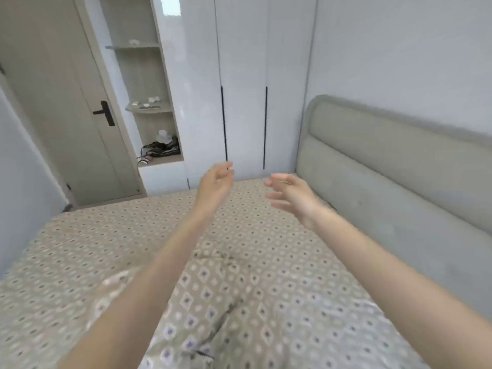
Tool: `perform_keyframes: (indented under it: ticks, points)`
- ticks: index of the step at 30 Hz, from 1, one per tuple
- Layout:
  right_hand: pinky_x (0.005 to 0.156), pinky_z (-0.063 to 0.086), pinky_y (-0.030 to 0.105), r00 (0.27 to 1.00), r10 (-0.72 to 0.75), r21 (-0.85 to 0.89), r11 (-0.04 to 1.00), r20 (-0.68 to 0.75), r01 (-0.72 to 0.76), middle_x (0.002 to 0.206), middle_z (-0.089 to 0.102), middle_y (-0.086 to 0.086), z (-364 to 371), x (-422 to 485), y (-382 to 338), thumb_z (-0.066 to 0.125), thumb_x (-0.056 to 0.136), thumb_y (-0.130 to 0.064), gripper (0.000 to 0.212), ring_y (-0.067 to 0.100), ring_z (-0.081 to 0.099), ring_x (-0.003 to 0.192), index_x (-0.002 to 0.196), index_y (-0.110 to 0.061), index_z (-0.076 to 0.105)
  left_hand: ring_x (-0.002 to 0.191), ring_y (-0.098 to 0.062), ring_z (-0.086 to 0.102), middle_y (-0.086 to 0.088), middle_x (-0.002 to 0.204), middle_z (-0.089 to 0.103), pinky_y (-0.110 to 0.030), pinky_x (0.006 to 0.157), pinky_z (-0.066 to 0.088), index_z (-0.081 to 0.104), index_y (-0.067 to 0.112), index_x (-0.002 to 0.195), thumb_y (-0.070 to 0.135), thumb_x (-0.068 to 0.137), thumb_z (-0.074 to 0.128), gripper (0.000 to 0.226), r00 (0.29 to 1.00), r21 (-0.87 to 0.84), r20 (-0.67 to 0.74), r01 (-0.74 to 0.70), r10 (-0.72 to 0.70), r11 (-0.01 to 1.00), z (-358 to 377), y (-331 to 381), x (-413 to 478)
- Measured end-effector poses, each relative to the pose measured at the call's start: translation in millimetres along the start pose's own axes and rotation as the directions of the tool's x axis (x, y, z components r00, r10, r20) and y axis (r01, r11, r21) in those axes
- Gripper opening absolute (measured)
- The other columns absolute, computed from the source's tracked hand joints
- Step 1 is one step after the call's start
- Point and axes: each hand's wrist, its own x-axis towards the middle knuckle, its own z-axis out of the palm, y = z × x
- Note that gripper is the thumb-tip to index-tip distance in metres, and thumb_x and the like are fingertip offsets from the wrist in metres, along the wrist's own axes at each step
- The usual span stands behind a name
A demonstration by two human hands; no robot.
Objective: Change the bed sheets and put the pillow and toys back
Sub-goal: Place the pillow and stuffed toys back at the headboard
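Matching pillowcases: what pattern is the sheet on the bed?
Beige sheet with small dark-centred diamond motifs in rows; head view, the only one.

Bedroom: bed (239, 262) (padded headboard (386, 166)), wardrobe (245, 75).

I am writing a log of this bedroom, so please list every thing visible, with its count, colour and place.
sheet: one, beige with a diamond pattern, spread over the bed
headboard: one, grey-green, padded, right of the bed
wardrobe: one, white, beyond the bed
door: one, beige-grey, far left
handle: one, black, on the door
shelves: one open niche, beige, between door and wardrobe, with small items
hands: left hand and right hand, bare, empty, above the sheet
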Motion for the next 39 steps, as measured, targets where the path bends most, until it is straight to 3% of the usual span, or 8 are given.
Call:
perform_keyframes:
  ticks: [7, 12, 16, 21, 24, 31, 35, 39]
  points:
    - [0.067, 0.047, 0.024, 0.937, 0.136, 0.017, 0.99, -0.321, -0.137, 0.115, 0.058, 0.0, -153.9, -106.7, 41.4, 0.048, 0.097, -0.01, 0.03, 0.011, 0.058, 0.075, 0.127, -0.015, 0.049, 0.076, -0.01, 0.054, -0.006, 0.113, 0.055, -0.019, 0.064, 0.04, 0.048, 0.006, 0.132, 0.001, 0.097, 0.039, 0.037, 0.916, -0.111, 0.402, 0.062, -0.012, 0.992, 151.2, 13.2, -72.5]
    - [0.069, 0.046, 0.026, 0.84, 0.234, 0.06, 0.97, -0.49, -0.235, 0.132, 0.054, 0.007, -261.8, -201.1, 76.0, 0.047, 0.097, -0.011, 0.035, 0.015, 0.058, 0.08, 0.132, -0.014, 0.046, 0.076, -0.009, 0.053, -0.011, 0.126, 0.057, -0.02, 0.064, 0.04, 0.048, 0.009, 0.132, 0.0, 0.097, 0.038, 0.037, 0.784, -0.09, 0.619, 0.129, -0.046, 0.988, 263.4, 16.2, -150.5]
    - [0.088, 0.05, 0.036, 0.733, 0.311, 0.142, 0.948, -0.604, -0.285, 0.129, 0.055, 0.007, -342.8, -285.6, 105.0, 0.052, 0.096, -0.014, 0.033, 0.023, 0.061, 0.098, 0.129, -0.015, 0.05, 0.076, -0.01, 0.054, -0.008, 0.12, 0.056, -0.021, 0.066, 0.042, 0.048, 0.009, 0.132, 0.001, 0.097, 0.039, 0.036, 0.676, -0.039, 0.73, 0.184, -0.098, 0.982, 352.1, 16.2, -219.7]
    - [0.073, 0.046, 0.031, 0.591, 0.367, 0.172, 0.917, -0.718, -0.36, 0.101, 0.057, 0.006, -440.4, -383.0, 151.8, 0.05, 0.093, -0.006, 0.03, 0.013, 0.053, 0.071, 0.123, -0.01, 0.053, 0.077, -0.014, 0.056, 0.0, 0.105, 0.058, -0.023, 0.062, 0.043, 0.053, 0.014, 0.128, 0.005, 0.097, 0.045, 0.033, 0.57, 0.042, 0.807, 0.209, -0.157, 0.977, 453.1, 11.6, -310.4]
    - [0.077, 0.046, 0.031, 0.503, 0.359, 0.091, 0.873, -0.786, -0.48, 0.11, 0.055, 0.007, -494.7, -434.1, 179.7, 0.048, 0.092, -0.002, 0.036, 0.016, 0.056, 0.084, 0.127, -0.008, 0.053, 0.062, -0.015, 0.052, -0.004, 0.089, 0.07, -0.022, 0.05, 0.043, 0.067, 0.026, 0.104, 0.004, 0.094, 0.045, 0.033, 0.509, 0.097, 0.842, 0.185, -0.18, 0.978, 509.9, 5.2, -367.9]
    - [0.094, 0.04, 0.04, 0.301, 0.141, -0.2, 0.484, -0.943, -0.852, 0.135, 0.046, 0.006, -575.3, -542.0, 249.8, 0.057, 0.087, -0.023, 0.044, 0.032, 0.037, 0.124, 0.129, -0.017, 0.046, 0.116, -0.03, 0.054, -0.017, 0.125, 0.055, -0.032, 0.089, 0.044, 0.05, 0.008, 0.128, 0.004, 0.09, 0.05, 0.038, 0.365, 0.269, 0.895, 0.015, -0.256, 0.963, 595.8, -15.3, -470.6]
    - [0.106, 0.029, 0.052, 0.13, 0.284, -0.078, 0.188, -0.95, -0.979, 0.153, 0.019, 0.015, -599.0, -578.6, 275.2, 0.064, 0.08, -0.048, 0.083, 0.041, 0.025, 0.135, 0.146, -0.023, 0.021, 0.098, -0.018, 0.055, -0.009, 0.125, 0.056, -0.024, 0.08, 0.044, 0.049, 0.015, 0.131, 0.007, 0.091, 0.051, 0.041, 0.257, 0.313, 0.926, -0.113, -0.277, 0.943, 634.4, -21.6, -510.9]
    - [0.109, 0.017, 0.062, 0.006, 0.521, 0.11, 0.19, -0.853, -0.976, 0.156, -0.011, 0.021, -615.2, -596.7, 306.4, 0.067, 0.066, -0.068, 0.118, 0.048, 0.009, 0.141, 0.147, -0.036, -0.013, 0.088, -0.013, 0.056, -0.005, 0.128, 0.053, -0.022, 0.072, 0.041, 0.043, 0.02, 0.135, 0.015, 0.091, 0.053, 0.045, 0.108, 0.361, 0.932, -0.211, -0.346, 0.908, 662.5, -33.1, -541.6]
